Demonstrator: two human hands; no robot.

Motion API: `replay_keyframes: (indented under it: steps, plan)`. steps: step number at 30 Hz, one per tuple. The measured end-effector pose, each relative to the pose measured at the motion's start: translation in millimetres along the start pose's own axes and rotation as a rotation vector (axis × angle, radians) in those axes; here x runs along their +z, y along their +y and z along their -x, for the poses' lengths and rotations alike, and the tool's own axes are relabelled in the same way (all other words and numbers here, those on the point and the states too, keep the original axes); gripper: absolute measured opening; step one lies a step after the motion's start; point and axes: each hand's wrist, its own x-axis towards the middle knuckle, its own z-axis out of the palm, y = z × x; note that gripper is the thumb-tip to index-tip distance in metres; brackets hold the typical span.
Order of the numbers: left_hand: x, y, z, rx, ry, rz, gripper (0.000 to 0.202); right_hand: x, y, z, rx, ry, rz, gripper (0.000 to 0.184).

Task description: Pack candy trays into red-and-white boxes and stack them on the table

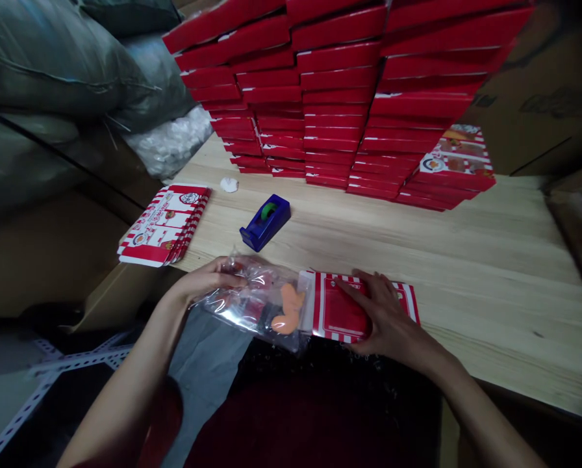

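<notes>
My left hand (217,278) grips the left end of a clear plastic bag (242,309). Small items show through its film, among them orange pieces (288,311); the others are too blurred to name. The bag's right end meets the open end of a red and white striped box (342,309); how far it reaches inside is hidden. Across the box lies my right hand (383,312), thumb on the near edge and fingers over the top and far edge, holding it at the table's front edge.
A tall wall of stacked red boxes (340,97) stands at the back of the wooden table (515,273). A blue tape dispenser (266,223) with green tape sits mid-table. Flat printed cartons (167,221) are piled at the left edge. Bulging sacks (67,58) crowd the far left.
</notes>
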Motion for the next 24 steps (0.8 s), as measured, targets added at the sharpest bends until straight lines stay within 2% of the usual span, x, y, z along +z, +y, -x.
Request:
replay_keyframes:
  steps: [3,6,10,16,24]
  plan:
    - [9.5,-4.1,-20.0,0.040,-0.012,0.008,0.035,-3.6,4.1,1.9,-0.039,-0.038,-0.009,0.112]
    - [18.2,-8.4,-30.1,0.119,0.068,0.041,0.038,-5.6,7.0,3.1,-0.057,-0.046,-0.019,0.113]
    - [29.8,-10.8,-26.7,0.224,0.181,-0.006,0.039,-4.6,8.2,3.0,-0.057,-0.006,-0.016,0.115]
    - [43.6,-15.1,-22.8,0.270,0.265,-0.046,0.040,-0.1,6.5,1.3,-0.061,0.022,0.013,0.119]
    - [45.1,-19.0,-19.7,0.337,0.320,-0.141,0.034,-1.4,4.7,1.0,-0.059,0.013,0.018,0.116]
